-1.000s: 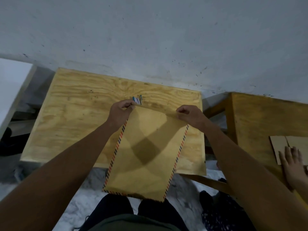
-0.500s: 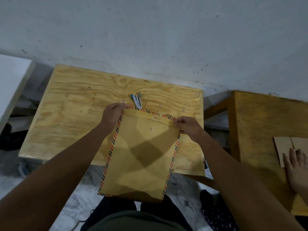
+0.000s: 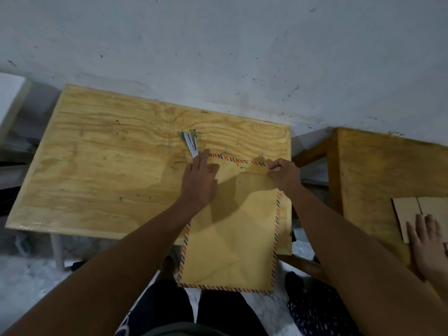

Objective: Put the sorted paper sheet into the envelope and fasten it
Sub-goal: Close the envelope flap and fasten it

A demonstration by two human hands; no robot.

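Note:
A brown envelope [image 3: 232, 238] with a red-and-blue striped border lies on the wooden table [image 3: 109, 170], its lower half hanging over the near edge. Its flap [image 3: 240, 163] is folded out at the top, with a thin string and a small button visible. My left hand [image 3: 200, 183] lies flat with straight fingers on the envelope's upper left corner. My right hand [image 3: 284, 174] pinches the flap's right corner. No paper sheet shows outside the envelope.
A white and teal stapler-like tool [image 3: 191, 144] lies on the table just beyond my left fingertips. A second wooden table [image 3: 378, 170] stands to the right, with cardboard pieces [image 3: 412, 209] and another person's hand [image 3: 429, 246] on it. A wall rises behind.
The envelope has gone from being held up by both hands to lying on the table. My left hand let go of its corner and now presses flat on it.

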